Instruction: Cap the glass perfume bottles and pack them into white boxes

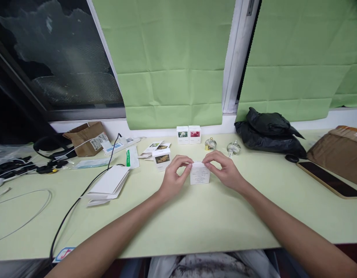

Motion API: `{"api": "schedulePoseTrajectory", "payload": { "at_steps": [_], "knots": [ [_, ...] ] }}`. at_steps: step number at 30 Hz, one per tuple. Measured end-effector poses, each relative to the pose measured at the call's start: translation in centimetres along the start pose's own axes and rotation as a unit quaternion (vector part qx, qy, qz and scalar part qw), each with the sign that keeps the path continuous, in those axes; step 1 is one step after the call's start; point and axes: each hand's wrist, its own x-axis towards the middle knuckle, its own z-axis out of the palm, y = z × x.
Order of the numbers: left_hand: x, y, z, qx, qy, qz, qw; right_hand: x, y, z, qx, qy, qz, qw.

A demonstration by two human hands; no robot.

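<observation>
Both hands, left hand and right hand, pinch the top flap of a small white box standing on the bench between them, apparently closing it; next comes a careful tuck.

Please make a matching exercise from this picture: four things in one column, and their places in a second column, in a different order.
Things:
1. small white box
2. black bag
3. phone
4. brown cardboard box

Places:
A. flat on the table, far right
B. between the left hand and right hand
C. far left, by the wall
D. under the right green blind

Pairs: 1-B, 2-D, 3-A, 4-C
</observation>
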Motion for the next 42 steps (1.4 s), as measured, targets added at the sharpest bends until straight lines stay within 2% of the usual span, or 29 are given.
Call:
{"api": "schedulePoseTrajectory", "payload": {
  "at_steps": [4, 8, 11, 19, 23, 29, 34, 39, 42],
  "knots": [
    [-0.1, -0.1, -0.1, 0.022, -0.012, 0.023, 0.999, 0.1, 0.1, -0.1, -0.006, -0.010, -0.014, 1.000],
    [-0.5, -1.1, -0.2, 0.053, -0.031, 0.075, 0.995, -0.1, 0.2, -0.1, -0.015, -0.014, -0.022, 1.000],
    [-0.7, -1.8, -0.2, 0.059, -0.035, 0.090, 0.994, -0.3, 0.2, 0.2, -0.037, -0.012, -0.024, 0.999],
    [-0.6, -2.0, -0.5, 0.069, -0.045, 0.080, 0.993, -0.9, 1.1, 1.4, -0.032, -0.016, 0.012, 0.999],
    [-0.8, -2.1, -0.5, 0.064, -0.071, 0.057, 0.994, -0.9, 1.4, 1.4, -0.016, -0.026, 0.040, 0.999],
    [-1.1, -2.0, -0.3, 0.062, -0.077, 0.043, 0.994, -1.3, 1.8, 1.7, -0.063, 0.032, 0.107, 0.992],
    [-1.3, -1.4, -0.4, 0.072, -0.083, 0.023, 0.994, -1.8, 1.0, 2.4, -0.009, -0.037, 0.123, 0.992],
    [-1.1, -1.6, -0.6, 0.143, -0.084, 0.103, 0.981, -2.2, 0.4, 3.1, 0.016, -0.074, 0.157, 0.985],
    [-0.9, -1.9, -0.5, 0.187, -0.094, 0.128, 0.970, -2.2, 0.7, 3.9, 0.015, -0.082, 0.182, 0.980]
  ]
}}
